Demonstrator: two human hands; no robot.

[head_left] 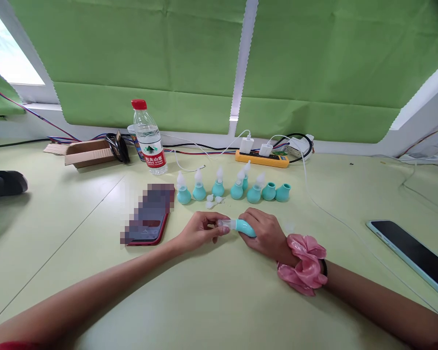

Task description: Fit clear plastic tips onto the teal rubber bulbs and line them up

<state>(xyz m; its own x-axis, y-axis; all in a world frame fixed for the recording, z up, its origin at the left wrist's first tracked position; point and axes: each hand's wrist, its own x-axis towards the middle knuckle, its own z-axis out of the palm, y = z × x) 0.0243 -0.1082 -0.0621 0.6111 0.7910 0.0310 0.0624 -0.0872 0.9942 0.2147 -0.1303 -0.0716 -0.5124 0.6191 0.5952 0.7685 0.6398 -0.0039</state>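
Observation:
My right hand [264,231] is wrapped round a teal rubber squeeze bulb [246,228], lying sideways just above or on the table. Fingers and thumb of my left hand [202,231] pinch a clear plastic nozzle [230,224], whose end meets the bulb's mouth. How far it sits inside, I cannot tell. Behind my hands stands a row of similar teal bulbs, several topped with clear tips, like this nasal aspirator [199,187]. Two at the right, one being an open-mouthed bulb [283,193], have no tip. Small translucent white caps [210,204] lie in front of the row.
A red-edged phone [151,216] lies left of my hands, another phone [416,253] far right. A water bottle [151,141] and cardboard box [91,153] stand back left. Behind the row is an orange power strip [262,159]; its white cable [324,209] crosses the right side.

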